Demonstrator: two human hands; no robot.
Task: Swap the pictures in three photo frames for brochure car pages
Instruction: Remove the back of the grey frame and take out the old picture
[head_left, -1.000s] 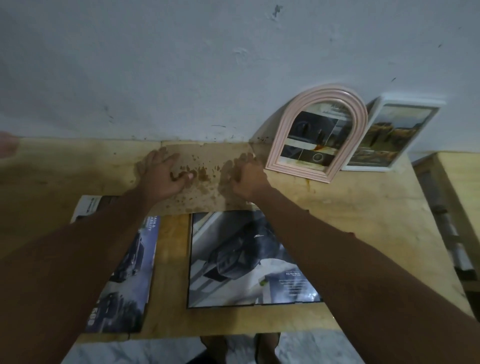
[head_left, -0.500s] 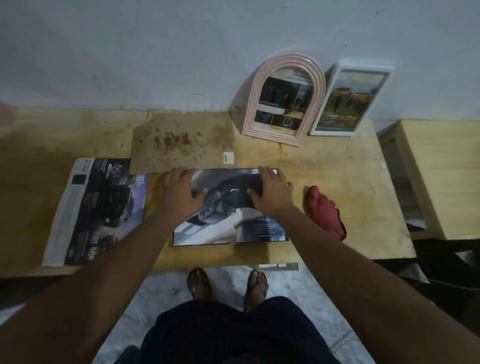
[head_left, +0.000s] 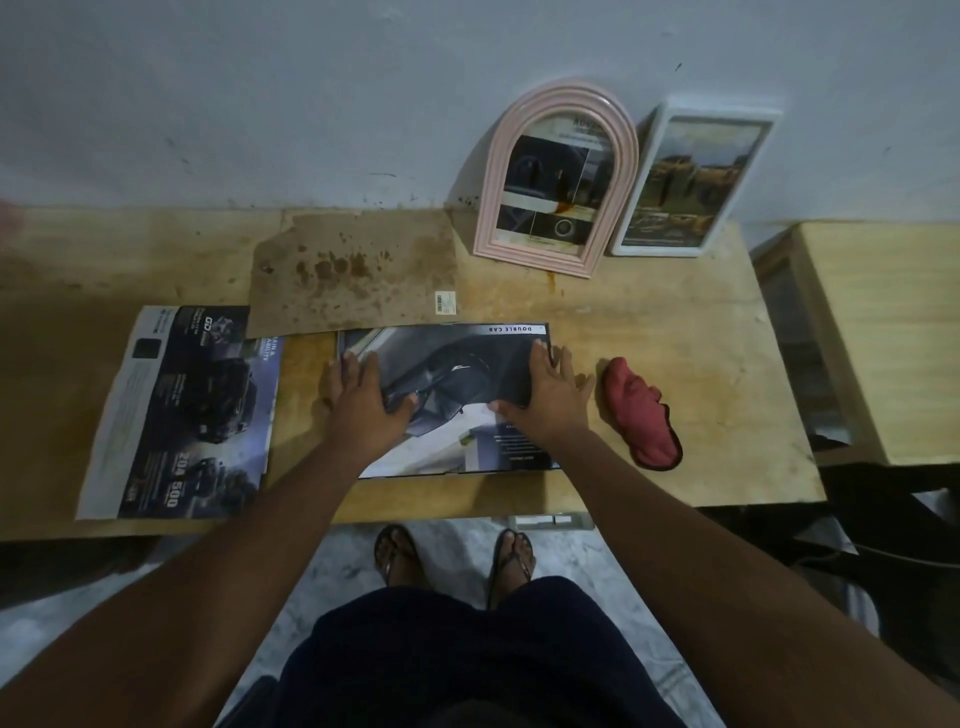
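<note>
1. Left hand (head_left: 363, 402) and right hand (head_left: 553, 400) have moved from the stained brown cardboard backing (head_left: 353, 275) onto the glossy car brochure page (head_left: 457, 364).
2. Both press it flat, fingers spread.
3. It lies on the pale wooden table (head_left: 675, 338), near side.

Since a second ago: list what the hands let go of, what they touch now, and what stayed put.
Both hands left the stained backing board by the wall and drew back. The left hand and right hand now press flat on the car page in front of it. The board, the brochure, the pink arched frame and the white frame stayed put.
</note>
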